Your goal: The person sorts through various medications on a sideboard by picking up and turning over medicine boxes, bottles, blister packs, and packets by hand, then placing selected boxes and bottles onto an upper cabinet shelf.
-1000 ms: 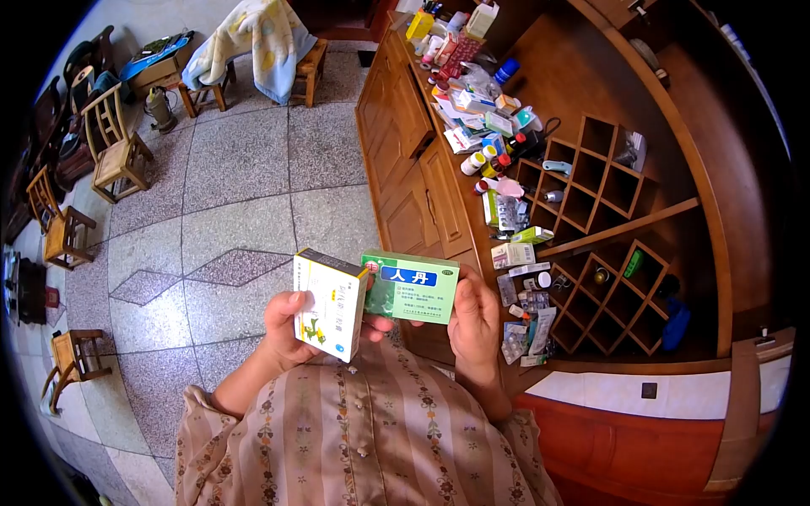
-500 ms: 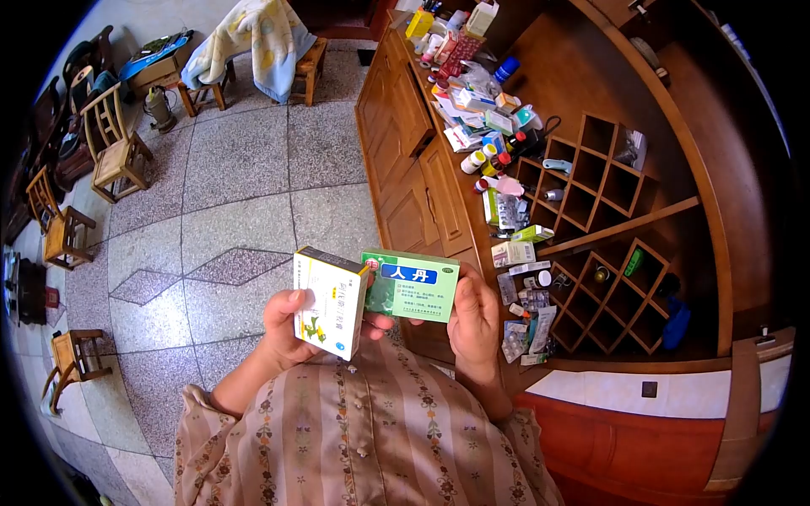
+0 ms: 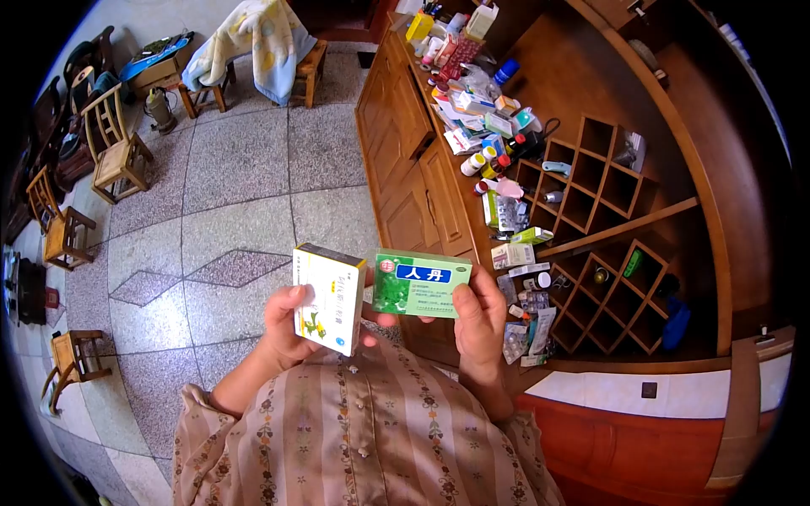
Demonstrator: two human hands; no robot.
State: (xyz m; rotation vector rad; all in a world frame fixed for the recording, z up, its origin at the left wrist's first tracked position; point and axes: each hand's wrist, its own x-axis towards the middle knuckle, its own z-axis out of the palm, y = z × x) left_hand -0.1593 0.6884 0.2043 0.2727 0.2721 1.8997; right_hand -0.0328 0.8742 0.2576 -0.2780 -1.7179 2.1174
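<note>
In front of my chest, my left hand (image 3: 283,325) grips a white medicine box (image 3: 329,299) with a yellow edge, a dark top and a small green picture. It stands almost upright, its printed face toward me. My right hand (image 3: 481,325) is closed on the right end of a green medicine box (image 3: 420,285) with a blue label and white characters, held level with the thumb on its front. A narrow gap separates the two boxes. Some fingers of both hands are hidden behind them.
To the right, a wooden cabinet (image 3: 413,177) carries many medicine boxes, bottles (image 3: 472,163) and blister packs along its top. A diamond-lattice rack (image 3: 591,181) stands behind them. Wooden chairs (image 3: 118,156) and a cloth-draped stool (image 3: 253,51) are at the left on the tiled floor.
The green box has shifted slightly right with my right hand, opening a gap to the white box. My right thumb now lies on its front face. The white box has barely moved.
</note>
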